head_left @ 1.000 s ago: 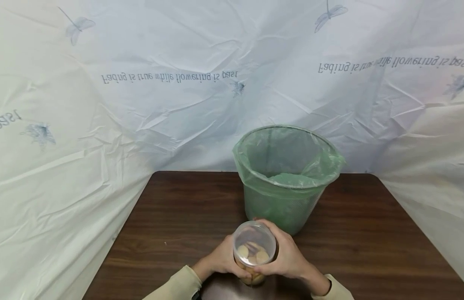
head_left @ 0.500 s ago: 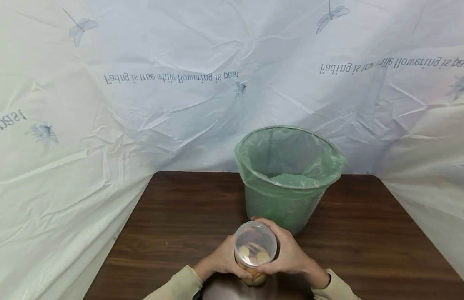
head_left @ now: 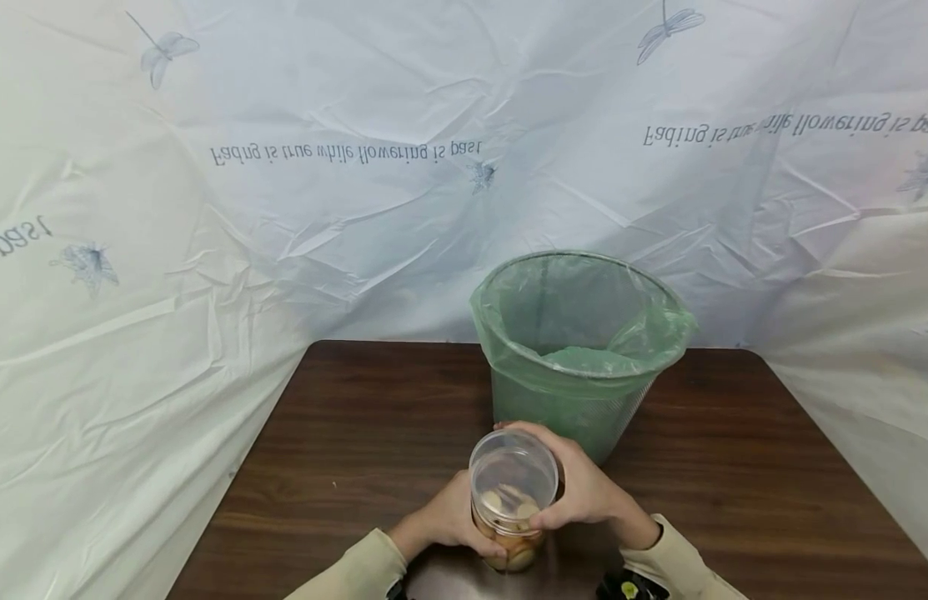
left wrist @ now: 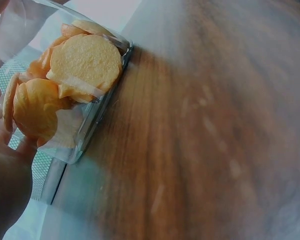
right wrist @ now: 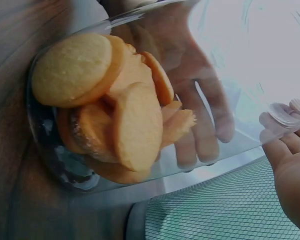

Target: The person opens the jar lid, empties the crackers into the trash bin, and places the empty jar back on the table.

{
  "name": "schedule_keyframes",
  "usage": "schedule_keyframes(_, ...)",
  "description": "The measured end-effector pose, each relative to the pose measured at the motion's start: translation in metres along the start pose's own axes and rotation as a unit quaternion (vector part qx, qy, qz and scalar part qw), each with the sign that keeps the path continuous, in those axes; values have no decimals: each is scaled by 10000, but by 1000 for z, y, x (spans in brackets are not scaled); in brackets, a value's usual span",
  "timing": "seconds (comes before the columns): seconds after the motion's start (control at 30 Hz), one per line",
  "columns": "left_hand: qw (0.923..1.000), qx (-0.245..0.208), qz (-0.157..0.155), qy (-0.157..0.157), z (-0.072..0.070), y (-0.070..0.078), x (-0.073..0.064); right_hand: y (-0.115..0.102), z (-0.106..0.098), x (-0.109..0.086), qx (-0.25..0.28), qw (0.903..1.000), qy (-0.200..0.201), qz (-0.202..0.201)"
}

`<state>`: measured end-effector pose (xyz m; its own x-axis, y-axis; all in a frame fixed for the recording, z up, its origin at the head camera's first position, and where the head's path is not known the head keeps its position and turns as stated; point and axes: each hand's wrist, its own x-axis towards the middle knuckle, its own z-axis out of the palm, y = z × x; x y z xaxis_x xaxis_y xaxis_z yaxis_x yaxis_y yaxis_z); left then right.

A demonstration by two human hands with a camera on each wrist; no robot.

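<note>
A clear plastic jar (head_left: 501, 527) stands upright at the table's near side, several round golden cookies (right wrist: 137, 125) lying in its lower part. My left hand (head_left: 452, 512) grips the jar's body from the left; through the clear wall its fingers show in the right wrist view. Around the jar's top, my right hand (head_left: 579, 483) curls from the right, thumb at the front and fingers behind, at the clear round lid (head_left: 512, 454). Screw ridges show near its fingertips in the right wrist view. The left wrist view shows cookies close to the jar's base.
Just behind the jar stands a mesh waste bin (head_left: 554, 417) with a green plastic liner (head_left: 584, 379) folded over its rim. The dark wooden table (head_left: 343, 433) ends at a white printed plastic curtain (head_left: 343, 225) at the back and both sides.
My right hand has moved slightly up at the jar's top, and the lid's ring appears higher above the cookies. The left hand keeps its place. A black wrist strap now shows at the right sleeve.
</note>
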<state>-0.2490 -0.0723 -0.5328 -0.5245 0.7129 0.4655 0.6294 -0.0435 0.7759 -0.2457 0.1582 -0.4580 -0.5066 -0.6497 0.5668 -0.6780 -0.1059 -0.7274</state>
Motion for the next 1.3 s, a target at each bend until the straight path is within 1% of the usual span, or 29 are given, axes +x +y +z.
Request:
schedule_keyframes(0.13,10000,-42,69,-13,2,0,1,-3,-2,0,14,10000,45,57)
schedule_keyframes(0.2,10000,-32,35,-10,2,1,1,-4,-2,-1,29,9999,67,91)
schedule_keyframes(0.27,10000,-60,-41,11,2,1,1,-5,-2,-1,7,9999,89,92)
schedule_keyframes(0.4,9987,-386,-341,22,2,3,1,-5,-3,-2,-39,9999,125,83)
schedule_keyframes(0.5,9972,-572,-479,20,2,3,0,-7,-5,-3,-52,9998,154,140)
schedule_keyframes(0.7,9977,-484,-477,19,3,1,0,-10,-10,-9,-195,9992,257,256)
schedule_keyframes(0.87,9966,-669,-478,-56,3,1,0,-12,-12,-14,-276,9986,330,308)
schedule_keyframes(1.03,9951,-840,-511,-103,2,2,1,-15,-14,-16,-338,9986,355,203)
schedule_keyframes(1.23,9963,-760,-386,-108,0,1,2,-19,-18,-18,-256,9991,327,75)
schedule_keyframes(1.3,9963,-752,-410,-96,0,0,3,-20,-20,-19,-263,9991,328,8)
